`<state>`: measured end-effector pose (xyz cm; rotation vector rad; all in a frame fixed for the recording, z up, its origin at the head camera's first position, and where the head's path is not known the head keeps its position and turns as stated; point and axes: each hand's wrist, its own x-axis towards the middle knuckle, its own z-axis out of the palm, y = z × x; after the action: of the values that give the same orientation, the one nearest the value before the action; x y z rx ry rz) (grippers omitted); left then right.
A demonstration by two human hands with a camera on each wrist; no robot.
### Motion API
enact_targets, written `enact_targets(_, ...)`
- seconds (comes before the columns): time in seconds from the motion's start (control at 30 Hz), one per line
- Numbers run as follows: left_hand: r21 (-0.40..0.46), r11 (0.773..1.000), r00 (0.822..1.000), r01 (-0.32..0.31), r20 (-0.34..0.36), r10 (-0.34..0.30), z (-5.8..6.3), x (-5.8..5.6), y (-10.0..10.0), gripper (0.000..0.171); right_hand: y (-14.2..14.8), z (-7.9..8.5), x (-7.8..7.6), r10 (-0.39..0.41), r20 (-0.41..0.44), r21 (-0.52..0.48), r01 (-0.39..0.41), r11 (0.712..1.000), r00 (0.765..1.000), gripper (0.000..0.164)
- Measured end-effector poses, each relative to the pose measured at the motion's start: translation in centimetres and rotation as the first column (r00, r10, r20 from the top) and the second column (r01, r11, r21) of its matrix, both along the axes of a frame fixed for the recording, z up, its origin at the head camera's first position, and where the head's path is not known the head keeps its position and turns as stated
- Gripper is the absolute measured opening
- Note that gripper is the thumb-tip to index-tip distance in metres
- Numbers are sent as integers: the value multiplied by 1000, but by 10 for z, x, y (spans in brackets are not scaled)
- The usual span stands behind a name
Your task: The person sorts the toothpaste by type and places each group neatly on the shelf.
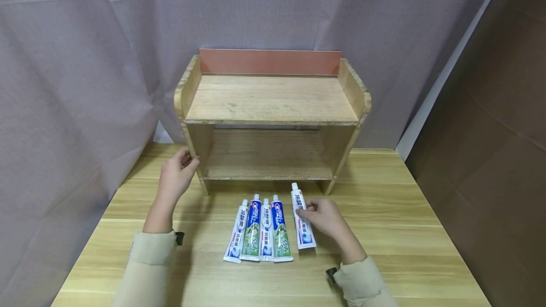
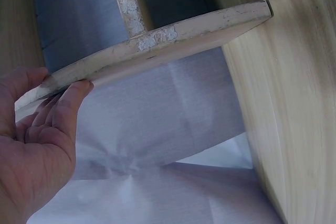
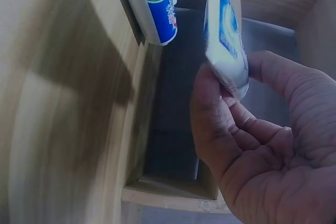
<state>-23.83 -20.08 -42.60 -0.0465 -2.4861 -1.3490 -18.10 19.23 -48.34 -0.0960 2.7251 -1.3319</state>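
My left hand (image 1: 177, 174) pinches the front edge of the left side panel (image 2: 173, 38) of a small wooden shelf (image 1: 273, 101), thumb on one face and fingers on the other. My right hand (image 1: 326, 217) pinches a white and blue toothpaste tube (image 1: 302, 219) by its right edge, cap toward the shelf; up close, the tube (image 3: 226, 35) shows between thumb and fingers. Left of it, several toothpaste tubes lie side by side on the table: white ones (image 1: 237, 236) alternate with blue and green ones (image 1: 280, 231), caps all pointing at the shelf.
The shelf has an upper board (image 1: 273, 98), a lower board (image 1: 268, 155) and a reddish back strip (image 1: 270, 62). It stands near the back of the wood-grain table (image 1: 405, 231). A grey curtain (image 1: 264, 8) hangs behind, and a brown panel (image 1: 490, 108) borders the right side.
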Motion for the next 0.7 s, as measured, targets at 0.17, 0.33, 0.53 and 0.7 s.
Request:
enact_targets(0.17,6,1000,1000,4,-1,-4,0,0,0,33,0,4,0,18,-1,-2,-18,1000,1000,18)
enact_targets(0.33,6,1000,1000,3,5,-3,1,0,0,33,0,9,0,19,-12,-1,-19,1000,1000,19)
enact_targets(0.53,5,1000,1000,5,14,-5,1,-1,0,34,1,13,0,28,-22,1,-28,1000,999,20)
enact_targets(0.7,-1,1000,1000,5,18,-5,1,0,0,34,0,15,-1,37,-30,12,-37,999,999,20)
